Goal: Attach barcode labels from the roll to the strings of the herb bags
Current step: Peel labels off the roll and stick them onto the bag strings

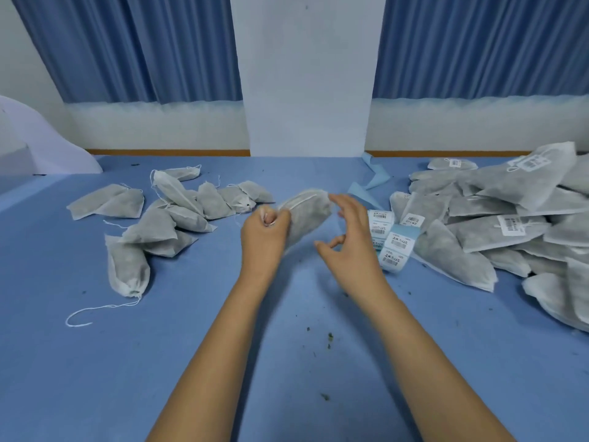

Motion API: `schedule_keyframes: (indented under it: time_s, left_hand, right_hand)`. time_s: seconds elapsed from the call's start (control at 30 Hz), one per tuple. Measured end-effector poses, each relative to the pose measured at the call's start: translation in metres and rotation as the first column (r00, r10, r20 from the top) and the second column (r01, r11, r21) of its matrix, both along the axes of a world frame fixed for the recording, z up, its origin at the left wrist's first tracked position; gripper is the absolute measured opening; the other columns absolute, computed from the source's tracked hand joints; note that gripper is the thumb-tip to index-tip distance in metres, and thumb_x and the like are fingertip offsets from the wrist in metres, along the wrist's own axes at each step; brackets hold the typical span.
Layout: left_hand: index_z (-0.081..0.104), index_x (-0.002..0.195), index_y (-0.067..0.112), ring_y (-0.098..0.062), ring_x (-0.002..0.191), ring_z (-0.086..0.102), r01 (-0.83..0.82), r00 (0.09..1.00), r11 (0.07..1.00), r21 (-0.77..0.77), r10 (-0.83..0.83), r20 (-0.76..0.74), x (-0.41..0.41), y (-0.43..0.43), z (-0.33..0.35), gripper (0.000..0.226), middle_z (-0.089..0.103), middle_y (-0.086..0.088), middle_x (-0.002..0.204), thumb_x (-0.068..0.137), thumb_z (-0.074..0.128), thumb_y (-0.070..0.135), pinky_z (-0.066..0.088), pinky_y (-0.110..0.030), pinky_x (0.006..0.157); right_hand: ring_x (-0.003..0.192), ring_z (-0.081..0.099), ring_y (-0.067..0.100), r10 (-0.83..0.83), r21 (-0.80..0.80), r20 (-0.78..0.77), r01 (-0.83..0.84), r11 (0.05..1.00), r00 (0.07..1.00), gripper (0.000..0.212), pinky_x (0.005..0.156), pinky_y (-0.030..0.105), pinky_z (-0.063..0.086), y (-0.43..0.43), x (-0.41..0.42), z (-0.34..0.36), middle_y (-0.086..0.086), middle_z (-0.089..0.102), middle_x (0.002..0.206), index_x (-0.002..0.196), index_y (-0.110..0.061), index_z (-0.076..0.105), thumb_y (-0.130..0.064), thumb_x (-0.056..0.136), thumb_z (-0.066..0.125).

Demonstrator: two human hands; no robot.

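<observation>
Past herb crumbs (330, 338), grips herb bag (307, 218) at neck with left hand (264, 234), mid-table, probably exposing string; holds right hand (350, 247) empty, fingers apart, just beside label roll (395, 240), ready to peel.

One label roll (394, 241), two bag piles (178, 215) (497, 224)
</observation>
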State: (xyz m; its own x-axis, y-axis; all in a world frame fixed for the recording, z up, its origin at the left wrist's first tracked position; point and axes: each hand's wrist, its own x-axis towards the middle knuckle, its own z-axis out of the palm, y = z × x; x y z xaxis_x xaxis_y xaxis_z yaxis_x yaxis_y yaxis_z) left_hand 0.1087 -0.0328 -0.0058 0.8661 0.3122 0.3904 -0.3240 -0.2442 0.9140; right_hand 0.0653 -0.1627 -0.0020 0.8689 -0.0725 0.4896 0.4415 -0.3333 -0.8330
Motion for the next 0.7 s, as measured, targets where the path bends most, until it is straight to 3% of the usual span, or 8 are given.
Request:
schedule_keyframes:
  time_s: [0.07,0.1,0.2,0.3,0.43,0.57,0.7]
  left_hand:
    - [0.025,0.057,0.024,-0.004,0.046,0.02,0.117,0.993,0.987,-0.107,-0.118,-0.004,-0.01,-0.023,0.007,0.044,0.023,0.014,0.048,0.087,0.051,0.004,0.02,-0.022,0.046]
    - [0.027,0.056,0.023,-0.003,0.044,0.021,0.141,0.99,0.982,-0.128,-0.143,-0.009,-0.013,-0.032,0.009,0.044,0.023,0.015,0.045,0.088,0.05,0.003,0.02,-0.019,0.044]
    - [0.028,0.056,0.022,-0.002,0.044,0.023,0.133,0.988,0.979,-0.151,-0.143,-0.054,-0.012,-0.046,0.001,0.043,0.026,0.015,0.046,0.089,0.05,0.005,0.022,-0.019,0.044]
    - [0.033,0.06,0.02,-0.006,0.052,0.031,0.128,0.976,0.987,-0.1,-0.143,-0.162,-0.008,-0.045,-0.02,0.038,0.034,0.007,0.056,0.091,0.053,0.009,0.029,-0.025,0.053]
    - [0.051,0.069,0.019,-0.005,0.063,0.047,0.135,0.97,0.989,0.062,-0.119,-0.213,-0.001,-0.036,-0.031,0.023,0.051,0.01,0.065,0.091,0.056,0.017,0.038,-0.021,0.062]
    - [0.05,0.062,0.019,0.003,0.052,0.043,0.092,0.978,0.992,0.088,-0.074,-0.196,0.002,-0.029,-0.031,0.029,0.046,0.018,0.051,0.09,0.057,0.018,0.035,-0.009,0.052]
    - [0.049,0.06,0.017,0.002,0.053,0.042,0.084,0.989,0.986,0.142,-0.065,-0.135,-0.001,-0.031,-0.028,0.033,0.045,0.018,0.051,0.092,0.057,0.018,0.034,-0.01,0.055]
  right_hand:
    - [0.099,0.05,0.01,-0.008,-0.102,-0.067,0.001,0.995,0.998,0.074,0.079,0.015,0.046,-0.024,-0.005,0.011,-0.002,0.041,0.136,0.141,-0.023,0.036,0.005,0.079,0.068]
    - [0.088,0.053,0.007,-0.006,-0.138,-0.092,-0.007,0.99,0.996,0.071,0.078,0.016,0.046,-0.037,-0.007,0.014,-0.006,0.052,0.125,0.138,-0.025,0.04,0.001,0.079,0.071]
    - [0.058,0.057,0.003,0.087,-0.072,-0.186,-0.102,0.992,0.979,0.045,0.057,0.018,0.046,-0.073,-0.012,0.015,-0.007,0.066,0.084,0.11,-0.025,0.056,0.002,0.078,0.072]
    - [0.048,0.054,0.007,0.141,-0.049,-0.27,-0.16,0.986,0.952,0.026,0.049,0.016,0.04,-0.092,-0.014,0.003,0.002,0.063,0.067,0.091,-0.016,0.063,0.007,0.08,0.068]
    - [0.044,0.05,0.002,0.136,-0.042,-0.288,-0.154,0.987,0.948,0.014,0.048,0.015,0.039,-0.093,-0.016,-0.022,-0.002,0.065,0.062,0.087,-0.009,0.07,0.003,0.085,0.063]
    - [0.04,0.047,0.007,0.12,-0.009,-0.246,-0.126,0.992,0.962,0.027,0.051,0.019,0.044,-0.091,-0.014,-0.026,-0.005,0.066,0.057,0.072,-0.015,0.07,0.002,0.09,0.059]
    - [0.048,0.056,0.016,0.114,0.082,-0.207,-0.098,0.992,0.972,0.022,0.056,0.024,0.048,-0.091,-0.012,-0.028,0.006,0.067,0.064,0.076,-0.005,0.066,-0.007,0.095,0.054]
